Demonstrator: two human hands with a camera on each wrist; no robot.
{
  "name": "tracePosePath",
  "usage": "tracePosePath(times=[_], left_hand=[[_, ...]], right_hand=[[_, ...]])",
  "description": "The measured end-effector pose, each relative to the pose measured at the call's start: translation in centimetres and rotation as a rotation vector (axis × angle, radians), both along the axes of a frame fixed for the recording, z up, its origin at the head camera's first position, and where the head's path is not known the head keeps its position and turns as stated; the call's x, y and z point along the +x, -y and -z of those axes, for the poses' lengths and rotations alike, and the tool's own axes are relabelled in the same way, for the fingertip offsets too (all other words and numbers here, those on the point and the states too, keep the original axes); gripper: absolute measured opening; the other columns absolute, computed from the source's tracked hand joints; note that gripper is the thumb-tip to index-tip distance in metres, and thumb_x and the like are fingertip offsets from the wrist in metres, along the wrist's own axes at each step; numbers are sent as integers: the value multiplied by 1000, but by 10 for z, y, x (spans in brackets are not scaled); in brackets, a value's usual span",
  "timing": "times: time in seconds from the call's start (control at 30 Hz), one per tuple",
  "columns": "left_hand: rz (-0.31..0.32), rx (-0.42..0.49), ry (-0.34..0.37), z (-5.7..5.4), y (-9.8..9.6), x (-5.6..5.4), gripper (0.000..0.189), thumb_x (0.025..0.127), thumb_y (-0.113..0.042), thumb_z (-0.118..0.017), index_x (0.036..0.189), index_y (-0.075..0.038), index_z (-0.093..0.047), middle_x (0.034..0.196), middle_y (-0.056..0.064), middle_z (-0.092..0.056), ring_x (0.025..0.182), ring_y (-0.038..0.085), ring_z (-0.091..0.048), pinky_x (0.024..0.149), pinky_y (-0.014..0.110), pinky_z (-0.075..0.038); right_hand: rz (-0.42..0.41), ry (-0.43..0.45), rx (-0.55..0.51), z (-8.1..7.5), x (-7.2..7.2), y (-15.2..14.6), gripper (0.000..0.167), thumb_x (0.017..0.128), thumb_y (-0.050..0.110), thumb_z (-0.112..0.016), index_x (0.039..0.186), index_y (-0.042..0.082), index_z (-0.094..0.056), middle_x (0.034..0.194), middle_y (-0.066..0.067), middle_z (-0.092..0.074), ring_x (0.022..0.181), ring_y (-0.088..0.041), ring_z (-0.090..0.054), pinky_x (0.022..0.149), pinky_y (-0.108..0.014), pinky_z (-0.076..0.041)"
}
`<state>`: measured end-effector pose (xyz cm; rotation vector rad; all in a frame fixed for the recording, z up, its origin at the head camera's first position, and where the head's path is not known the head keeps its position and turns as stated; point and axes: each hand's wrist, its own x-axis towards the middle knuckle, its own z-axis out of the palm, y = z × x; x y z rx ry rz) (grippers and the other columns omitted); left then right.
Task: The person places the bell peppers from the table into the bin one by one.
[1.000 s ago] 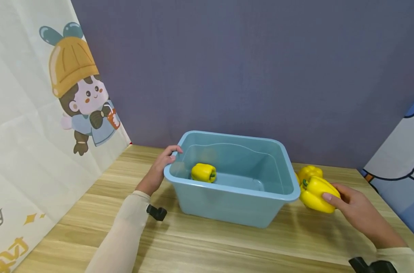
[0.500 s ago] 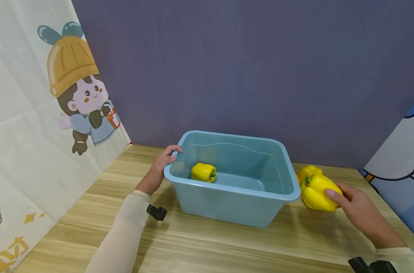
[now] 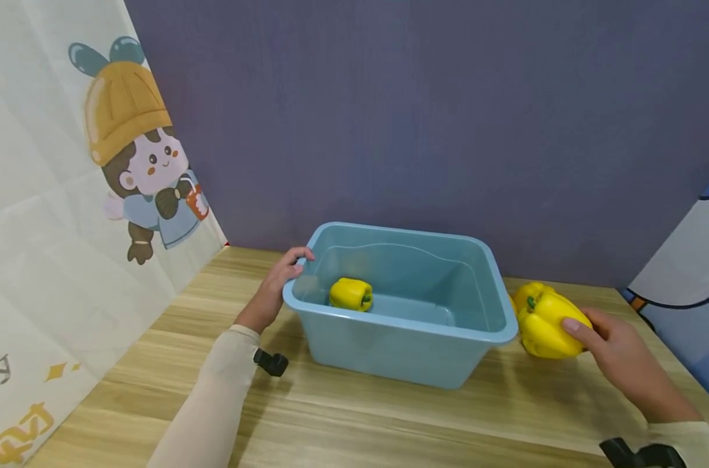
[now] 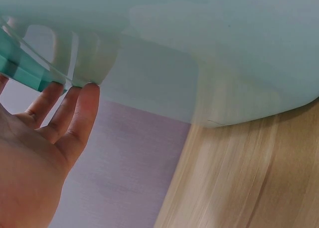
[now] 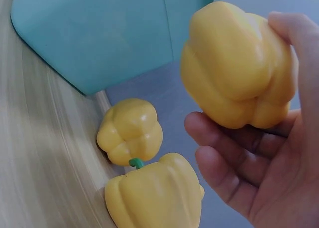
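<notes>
In the head view a light blue plastic bin [image 3: 389,348] stands on the table with one yellow bell pepper [image 3: 351,294] lying inside at its left. My left hand [image 3: 272,289] grips the bin's left rim; the left wrist view has several fingertips against the outer wall below the rim. To the right of the bin, my right hand [image 3: 620,361] holds another yellow bell pepper [image 3: 553,328] between thumb and fingers, its green stem facing the bin. The right wrist view shows two more peppers behind it, one blocky pepper [image 5: 130,130] and one with a green stem [image 5: 154,193].
The wood-grain table [image 3: 331,429] runs under everything. A dark grey-purple panel [image 3: 412,117] rises behind the bin. At the left hangs a white sheet with a cartoon figure [image 3: 138,156], and another printed sheet [image 3: 690,286] borders the right side.
My right hand has moved the held pepper slightly up and to the right, covering more of the peppers behind it. The left hand and the bin keep their places.
</notes>
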<state>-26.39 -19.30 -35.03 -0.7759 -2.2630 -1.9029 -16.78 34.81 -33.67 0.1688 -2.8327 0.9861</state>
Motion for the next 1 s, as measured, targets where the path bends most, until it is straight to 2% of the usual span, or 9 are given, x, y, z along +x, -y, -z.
tracePosePath(times=[0.3,0.5,0.7,0.87,1.0], left_hand=[[22,3,4,0,3,6,44,98,-37,-38,130,-7,-46,124,14,-48,83,27,-54,71,31,-47],[34,-2,-1,0,7,10,44,99,-37,-38,130,-8,-46,129,13,-47,96,32,-52,76,34,-46],[33,2,1,1,4,8,44,98,-38,-38,130,-8,-47,129,13,-47,97,32,-52,77,35,-45],[33,2,8,0,3,7,44,98,-38,-38,130,-9,-47,131,13,-46,100,31,-51,78,35,-45],[30,7,10,-1,3,7,46,98,-39,-38,131,-7,-46,130,13,-46,94,31,-53,75,33,-46]], right_hand=[[50,6,9,-4,20,4,58,107,37,-44,138,-12,-45,119,-28,-60,78,0,-54,63,-25,-49],[62,-61,30,-9,30,10,55,107,34,-45,135,-13,-48,112,-25,-61,76,-4,-53,60,-25,-47],[64,-41,64,-17,25,7,57,107,36,-43,136,-13,-47,116,-26,-59,78,-4,-51,61,-24,-45],[45,-39,41,-23,21,5,57,108,35,-43,137,-14,-45,118,-28,-58,79,-1,-52,62,-23,-46],[22,-58,11,-28,18,4,56,108,33,-42,140,-13,-44,124,-28,-53,82,3,-51,63,-22,-47]])
